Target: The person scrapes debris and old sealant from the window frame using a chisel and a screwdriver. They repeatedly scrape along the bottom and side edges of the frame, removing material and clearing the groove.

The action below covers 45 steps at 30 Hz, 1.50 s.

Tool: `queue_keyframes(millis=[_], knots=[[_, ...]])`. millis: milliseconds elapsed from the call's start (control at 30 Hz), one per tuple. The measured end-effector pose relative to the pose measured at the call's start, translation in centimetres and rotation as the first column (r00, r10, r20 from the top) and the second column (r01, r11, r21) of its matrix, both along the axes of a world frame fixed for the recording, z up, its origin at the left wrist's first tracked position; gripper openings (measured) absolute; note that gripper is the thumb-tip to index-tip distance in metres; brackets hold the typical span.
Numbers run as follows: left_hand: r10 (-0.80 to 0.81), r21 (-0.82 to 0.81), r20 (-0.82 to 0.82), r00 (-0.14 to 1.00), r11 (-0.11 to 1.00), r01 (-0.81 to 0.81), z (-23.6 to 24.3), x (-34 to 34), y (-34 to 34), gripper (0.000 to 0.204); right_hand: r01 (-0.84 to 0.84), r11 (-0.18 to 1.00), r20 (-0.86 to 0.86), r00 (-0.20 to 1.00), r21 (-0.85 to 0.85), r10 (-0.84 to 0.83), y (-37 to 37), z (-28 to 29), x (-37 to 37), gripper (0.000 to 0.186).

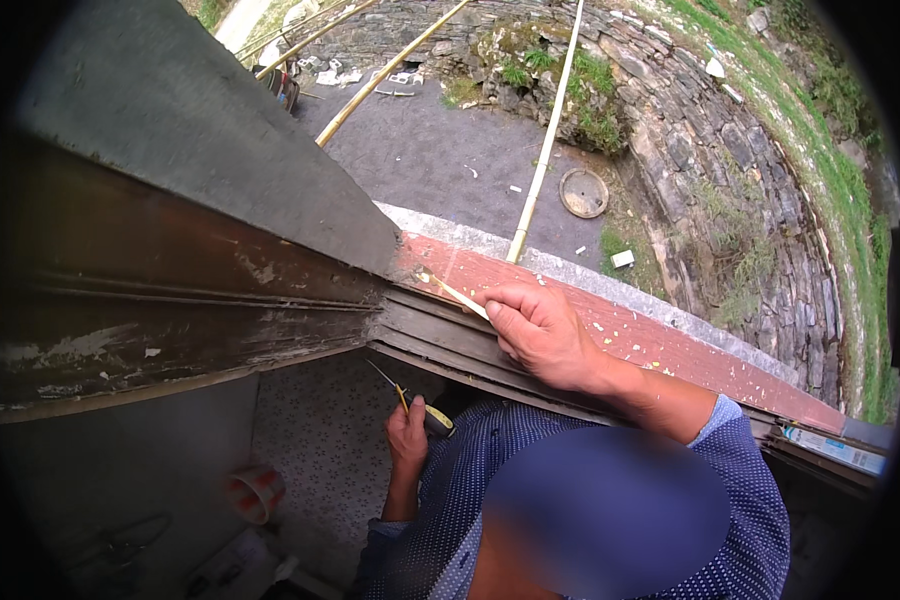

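Note:
My right hand (pixel 545 335) reaches over the window track and pinches a slim pale stick (pixel 462 300) between thumb and fingers. The stick's far tip meets the reddish sill (pixel 610 325) close to the corner of the frame, where a small pale bit lies. Lower down, inside the window, my left hand (pixel 406 436) is closed around what looks like a screwdriver (pixel 436 421) with a yellow and black handle. Its thin shaft points up and left toward the frame; the fingers hide part of the handle.
Pale flakes are scattered along the sill. The dark, worn window frame (pixel 190 290) rises at the left. A blue and white tube (pixel 835 450) lies at the right end. Bamboo poles (pixel 547 150) slant outside above a courtyard with a stone wall (pixel 740 190). An orange and white bucket (pixel 257 494) stands indoors below.

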<state>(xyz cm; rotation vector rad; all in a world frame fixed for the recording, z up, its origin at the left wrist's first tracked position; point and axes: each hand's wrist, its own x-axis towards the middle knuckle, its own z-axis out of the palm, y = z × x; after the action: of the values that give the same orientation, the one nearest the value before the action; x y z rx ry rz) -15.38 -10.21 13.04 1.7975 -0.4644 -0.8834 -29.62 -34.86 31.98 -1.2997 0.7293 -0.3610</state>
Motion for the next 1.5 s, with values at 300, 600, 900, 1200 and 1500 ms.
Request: queue_keyframes(millis=[300, 600, 900, 1200, 1500], knots=[[-0.037, 0.064, 0.078, 0.996, 0.997, 0.032, 1.7, -0.1, -0.5, 0.04, 0.195, 0.981, -0.293, 0.937, -0.008, -0.188, -4.7, -0.9, -3.7, 0.028], [-0.043, 0.11, 0.132, 0.99, 0.994, 0.028, 1.5, -0.1, -0.4, 0.042, -0.111, 0.868, -0.121, 0.991, -0.484, 0.059, 0.4, 1.0, -2.6, 0.025], [0.019, 0.041, 0.065, 0.998, 0.999, -0.022, 0.1, -0.8, 0.8, 0.04, -0.352, 0.879, -0.256, 0.926, -0.322, 0.277, 2.8, 0.9, -2.4, 0.027], [0.034, 0.074, 0.081, 0.996, 0.996, -0.04, 0.2, -1.2, 1.4, 0.04, -0.355, 0.914, -0.305, 0.908, -0.196, 0.287, 2.7, 1.0, -2.1, 0.028], [0.018, 0.104, 0.041, 0.999, 0.994, -0.022, 1.3, -1.2, 0.9, 0.04, -0.314, 0.928, -0.312, 0.918, -0.201, 0.244, 2.8, 0.8, -1.7, 0.03]])
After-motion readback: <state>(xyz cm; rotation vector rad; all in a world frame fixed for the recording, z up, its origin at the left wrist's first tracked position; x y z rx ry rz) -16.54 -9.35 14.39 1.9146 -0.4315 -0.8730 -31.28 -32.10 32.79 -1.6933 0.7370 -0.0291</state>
